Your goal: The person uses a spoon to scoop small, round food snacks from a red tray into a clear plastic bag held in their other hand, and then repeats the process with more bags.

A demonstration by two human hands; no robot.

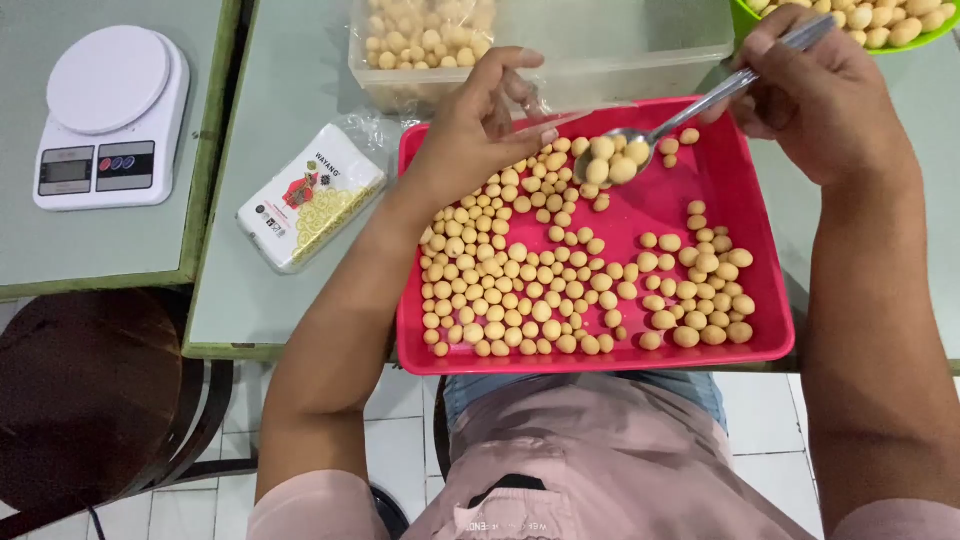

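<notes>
A pink tray (700, 350) lies on the pale green table, covered with several small tan balls (510, 290). My right hand (825, 95) grips a metal spoon (690, 110) whose bowl carries a few balls above the tray's far side. My left hand (480, 125) hovers over the tray's far left corner, fingers curled around the mouth of a clear plastic bag (560, 105). The bag's opening sits just beside the spoon bowl.
A clear plastic tub (620, 45) with more balls stands behind the tray. A green bowl (930, 40) of balls is at the top right. A sealed packet (310, 195) lies left of the tray. A white kitchen scale (110, 115) sits on the neighbouring table, a dark stool (85, 390) below.
</notes>
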